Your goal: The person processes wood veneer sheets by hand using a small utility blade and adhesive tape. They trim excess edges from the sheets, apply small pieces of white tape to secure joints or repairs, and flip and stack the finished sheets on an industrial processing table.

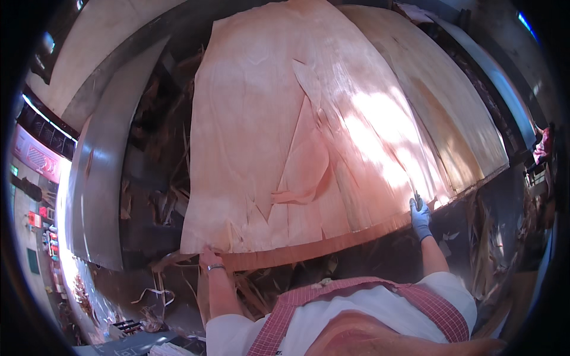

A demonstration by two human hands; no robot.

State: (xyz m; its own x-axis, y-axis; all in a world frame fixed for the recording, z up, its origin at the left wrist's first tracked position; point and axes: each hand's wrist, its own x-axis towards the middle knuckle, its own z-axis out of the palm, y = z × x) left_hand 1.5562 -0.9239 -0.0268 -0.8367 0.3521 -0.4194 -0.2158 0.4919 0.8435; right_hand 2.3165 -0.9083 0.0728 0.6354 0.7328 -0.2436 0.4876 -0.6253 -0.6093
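A stack of thin wood veneer sheets [249,118] lies broad and pale before me. Torn flaps and long splits run through its top sheet, and a loose, curled veneer piece [306,169] lies over the middle. My bare left hand [211,258], with a band at the wrist, closes on the near left corner of the veneer. My right hand [420,218] wears a light blue glove and rests at the near right edge. Its fingers are bent around a small dark thing [418,200] too small to name. Bright sunlight falls on the veneer beside it.
Another veneer stack [439,89] adjoins on the right. A grey panel [107,160] stands at the left. Wood scraps [163,204] litter the dark floor between, with more strips [484,237] at the right. A person in red [542,144] is at the far right.
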